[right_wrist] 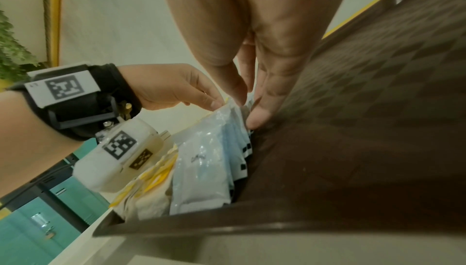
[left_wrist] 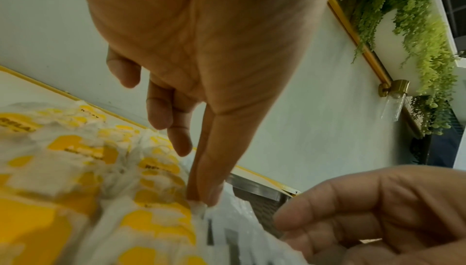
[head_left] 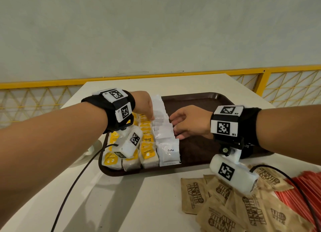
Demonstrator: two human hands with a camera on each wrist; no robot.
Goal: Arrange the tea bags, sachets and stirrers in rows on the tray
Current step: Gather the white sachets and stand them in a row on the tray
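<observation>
Squaring up the white coffee sachets on the brown tray — yellow tea bags already sit in rows to their left. The left hand and right hand, fingers straight, press the row's opposite edges. Best to squeeze evenly, lightly — sugar packets and red stirrers wait near right, off-tray.

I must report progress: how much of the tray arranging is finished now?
Done: tea bags lie in rows at the tray's left side. In hand: the left hand and right hand touch the coffee sachets from both sides, seemingly straightening that row. Left: the sugar sachets and red stirrers lie on the table, off the tray.
</observation>
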